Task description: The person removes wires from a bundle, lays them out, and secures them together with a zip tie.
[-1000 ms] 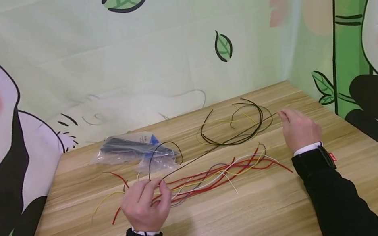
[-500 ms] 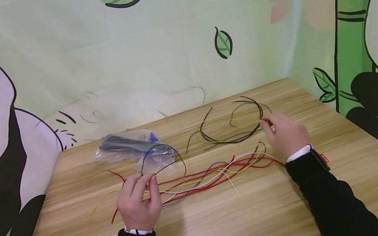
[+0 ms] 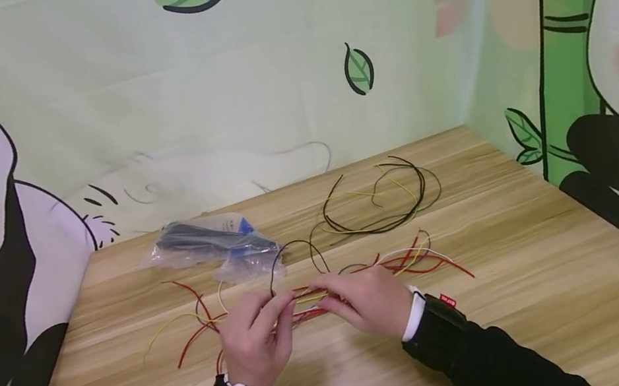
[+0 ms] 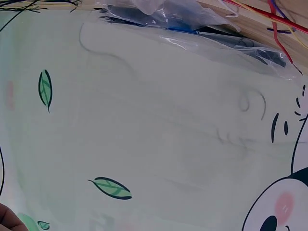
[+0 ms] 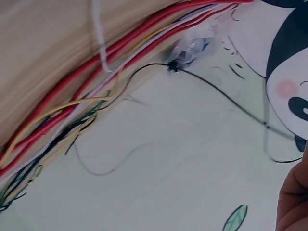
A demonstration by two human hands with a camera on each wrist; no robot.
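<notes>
In the head view, my left hand [image 3: 256, 338] pinches a thin black wire [image 3: 295, 242] between thumb and fingertips, above the bundle. The wire stands up in a loop behind both hands. My right hand [image 3: 363, 295] is close beside the left, its thumb and forefinger apart and their tips near the wire. Beneath the hands lies a loose bundle of red, white, yellow and purple wires [image 3: 190, 343]. In the right wrist view, the black wire [image 5: 226, 94] runs toward a bent finger [image 5: 293, 197] at the right edge. Only a bit of finger [image 4: 9, 221] shows in the left wrist view.
Behind the bundle, a coil of black and yellow wires [image 3: 422, 193] rests at the back right of the wooden table [image 3: 515, 322]. A clear plastic bag [image 3: 209, 241] of dark strips lies at the back left. A printed panda cloth [image 3: 270, 92] hangs behind the table.
My right hand has come left and nearer, from the far right to beside the left hand. The black wire, earlier stretched taut between both hands, now bends slack. My left hand keeps its pinch.
</notes>
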